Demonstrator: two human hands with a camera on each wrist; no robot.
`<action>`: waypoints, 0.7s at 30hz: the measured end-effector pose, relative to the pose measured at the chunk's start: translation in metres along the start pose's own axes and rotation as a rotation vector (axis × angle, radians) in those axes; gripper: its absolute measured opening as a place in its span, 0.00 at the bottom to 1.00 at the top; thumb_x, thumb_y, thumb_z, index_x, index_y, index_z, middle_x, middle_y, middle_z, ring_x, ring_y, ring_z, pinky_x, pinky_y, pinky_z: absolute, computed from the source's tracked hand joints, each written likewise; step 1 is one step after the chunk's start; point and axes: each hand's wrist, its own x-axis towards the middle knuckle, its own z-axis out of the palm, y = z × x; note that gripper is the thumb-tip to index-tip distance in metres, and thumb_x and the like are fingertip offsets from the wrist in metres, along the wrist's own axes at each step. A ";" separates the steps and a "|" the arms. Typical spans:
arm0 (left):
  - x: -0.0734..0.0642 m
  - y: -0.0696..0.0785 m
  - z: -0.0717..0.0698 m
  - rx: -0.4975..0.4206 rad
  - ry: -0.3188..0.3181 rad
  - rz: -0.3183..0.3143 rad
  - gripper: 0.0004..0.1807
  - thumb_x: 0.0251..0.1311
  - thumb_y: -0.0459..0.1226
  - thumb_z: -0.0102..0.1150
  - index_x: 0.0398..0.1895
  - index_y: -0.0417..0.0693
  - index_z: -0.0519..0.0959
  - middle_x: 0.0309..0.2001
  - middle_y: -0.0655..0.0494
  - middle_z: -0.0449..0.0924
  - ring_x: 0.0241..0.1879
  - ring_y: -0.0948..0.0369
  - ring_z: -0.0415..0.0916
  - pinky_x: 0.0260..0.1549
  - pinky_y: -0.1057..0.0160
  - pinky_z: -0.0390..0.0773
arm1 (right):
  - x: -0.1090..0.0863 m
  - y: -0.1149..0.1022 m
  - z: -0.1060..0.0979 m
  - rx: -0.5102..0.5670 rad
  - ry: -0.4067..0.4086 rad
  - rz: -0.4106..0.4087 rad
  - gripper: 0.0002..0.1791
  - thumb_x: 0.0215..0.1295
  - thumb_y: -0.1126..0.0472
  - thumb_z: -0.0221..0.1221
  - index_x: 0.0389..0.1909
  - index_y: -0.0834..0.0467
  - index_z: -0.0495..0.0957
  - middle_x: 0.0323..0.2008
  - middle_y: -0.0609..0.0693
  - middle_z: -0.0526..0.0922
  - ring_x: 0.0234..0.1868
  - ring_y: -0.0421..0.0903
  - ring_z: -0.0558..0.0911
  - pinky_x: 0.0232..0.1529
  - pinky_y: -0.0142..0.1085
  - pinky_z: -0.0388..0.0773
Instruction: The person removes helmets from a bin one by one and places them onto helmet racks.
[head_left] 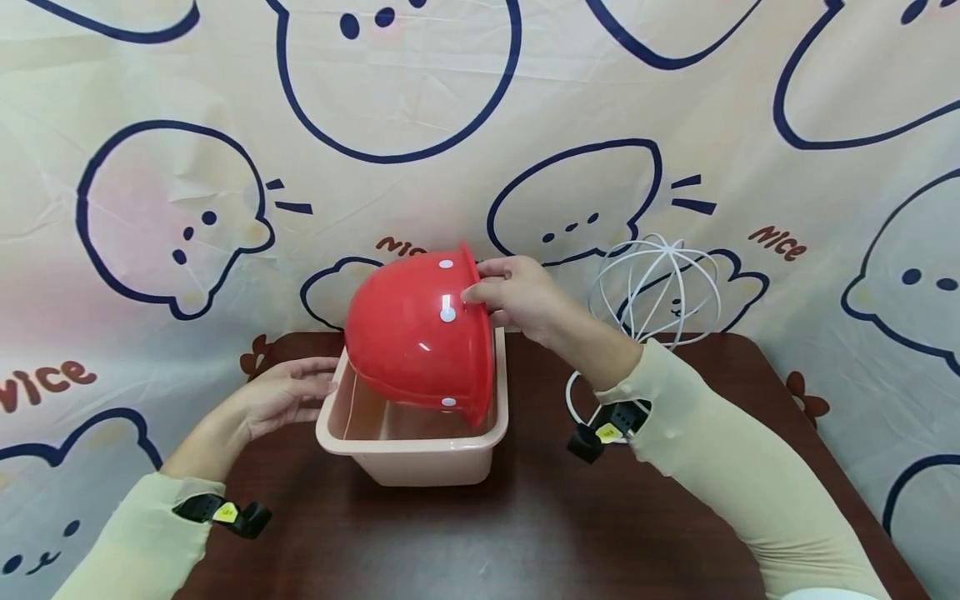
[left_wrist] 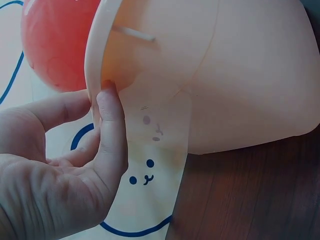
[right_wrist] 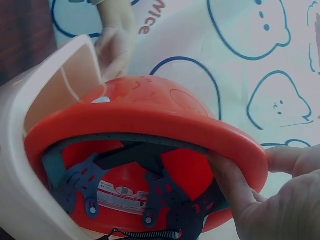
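A red hard hat [head_left: 408, 325] lies tilted on its side, partly inside the pale pink plastic basin [head_left: 420, 447]. My right hand [head_left: 521, 300] pinches the hat's brim at its upper right, thumb on the outside. In the right wrist view the hat's open underside shows a dark suspension harness [right_wrist: 160, 200] and a white label [right_wrist: 122, 197]. At the basin's left rim my left hand [head_left: 288, 396] grips the edge between thumb and fingers, plainly seen in the left wrist view, where the basin wall [left_wrist: 240, 90] fills the right side.
A white wire whisk-shaped frame [head_left: 660, 292] stands on the brown table [head_left: 525, 525] at the back right, with a white cable-like loop [head_left: 573, 400] near the right wrist. A printed cloth [head_left: 420, 100] hangs behind the table.
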 end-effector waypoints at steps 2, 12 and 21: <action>0.000 0.000 0.000 0.002 -0.002 0.000 0.39 0.73 0.37 0.56 0.79 0.33 0.49 0.54 0.57 0.80 0.49 0.60 0.83 0.52 0.53 0.84 | -0.001 -0.002 -0.001 0.014 0.000 -0.006 0.29 0.66 0.63 0.67 0.67 0.59 0.72 0.55 0.56 0.80 0.49 0.53 0.86 0.48 0.44 0.86; 0.001 0.000 0.000 0.092 0.047 0.046 0.37 0.73 0.39 0.57 0.77 0.33 0.55 0.60 0.47 0.77 0.49 0.60 0.83 0.51 0.53 0.84 | -0.009 -0.013 -0.010 0.092 0.063 -0.097 0.28 0.67 0.63 0.66 0.67 0.58 0.73 0.58 0.55 0.80 0.51 0.54 0.86 0.49 0.44 0.85; -0.011 0.019 0.005 0.019 0.282 0.181 0.32 0.75 0.46 0.55 0.73 0.39 0.63 0.62 0.50 0.71 0.50 0.68 0.77 0.47 0.66 0.84 | -0.013 -0.014 -0.019 0.191 0.090 -0.190 0.29 0.70 0.62 0.63 0.71 0.58 0.69 0.61 0.55 0.77 0.56 0.54 0.83 0.54 0.45 0.83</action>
